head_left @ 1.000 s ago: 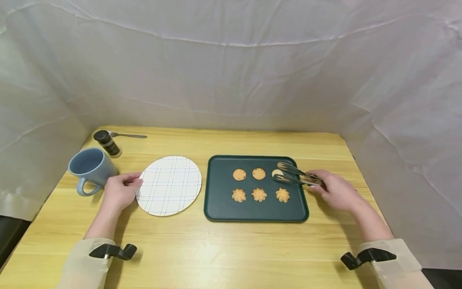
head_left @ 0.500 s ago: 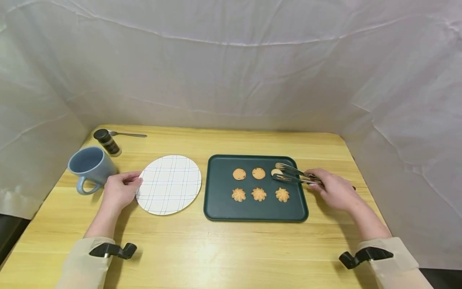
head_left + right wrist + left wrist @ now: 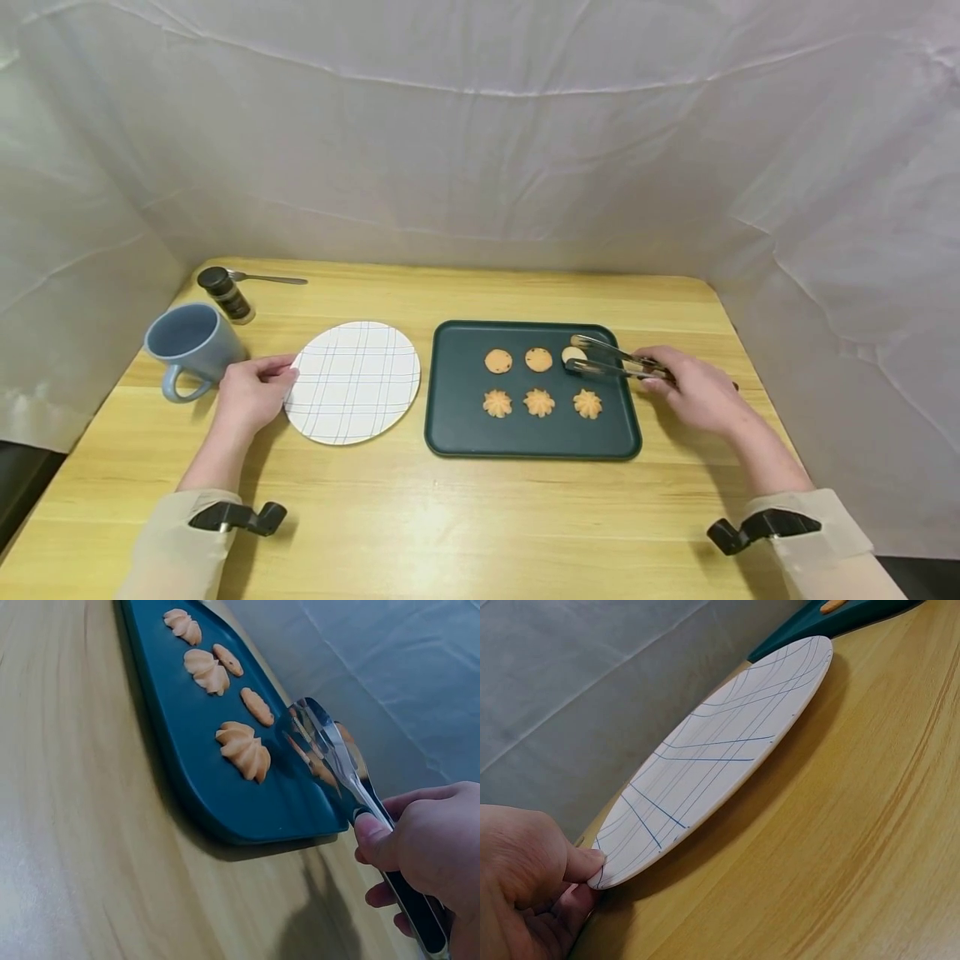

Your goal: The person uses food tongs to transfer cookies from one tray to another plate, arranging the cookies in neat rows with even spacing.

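Observation:
My left hand (image 3: 253, 396) pinches the left rim of a white round plate (image 3: 352, 383) with thin blue checked lines; the thumb lies on top in the left wrist view. The plate is tilted slightly off the table there. My right hand (image 3: 696, 390) grips metal serving tongs (image 3: 607, 367) with dark handles. Their tips reach over the tray's far right, one on each side of a round cookie (image 3: 573, 356). Whether they lift it, I cannot tell. On the dark green tray (image 3: 461, 437) lie round cookies (image 3: 537, 360) in the back row and star-shaped cookies (image 3: 539, 403) in front.
A blue mug (image 3: 198, 342) stands just left of my left hand. Behind it are a black-capped spice jar (image 3: 227, 296) and a fork (image 3: 270, 278). Pale cloth (image 3: 480, 167) hangs around the back and sides of the wooden table (image 3: 442, 533).
The tongs' arms have drawn closer together around the far right round cookie, which now shows more of its pale surface. The left hand and plate have stayed in place.

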The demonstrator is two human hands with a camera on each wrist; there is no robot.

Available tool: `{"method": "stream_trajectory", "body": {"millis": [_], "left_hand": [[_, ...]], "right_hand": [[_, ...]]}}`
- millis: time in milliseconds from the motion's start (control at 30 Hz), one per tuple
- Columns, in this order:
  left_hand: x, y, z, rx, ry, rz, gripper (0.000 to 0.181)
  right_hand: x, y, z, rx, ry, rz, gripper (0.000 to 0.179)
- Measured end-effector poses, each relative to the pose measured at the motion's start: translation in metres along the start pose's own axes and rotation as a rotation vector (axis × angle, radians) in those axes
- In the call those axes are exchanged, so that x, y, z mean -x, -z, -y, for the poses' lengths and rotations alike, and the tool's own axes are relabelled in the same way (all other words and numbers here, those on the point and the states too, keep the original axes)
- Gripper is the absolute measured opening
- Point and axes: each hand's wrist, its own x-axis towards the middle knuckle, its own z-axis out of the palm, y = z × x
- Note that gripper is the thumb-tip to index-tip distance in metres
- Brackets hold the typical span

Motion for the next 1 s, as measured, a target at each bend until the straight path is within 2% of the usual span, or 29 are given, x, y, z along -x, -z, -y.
{"method": "stream_trajectory", "body": {"millis": [233,567,1000], "left_hand": [[-0.001,0.001,0.002,0.015,-0.011,-0.001,0.037],[-0.001,0.001,0.004,0.015,-0.022,-0.001,0.035],[0.001,0.002,0.002,0.025,-0.03,0.003,0.035]], "right_hand": [[-0.006,0.008,0.01,-0.017,0.024,0.003,0.039],[-0.024,0.015,0.035,-0.001,0.071,0.001,0.042],[-0.047,0.015,0.07,0.001,0.107,0.029,0.043]]}}
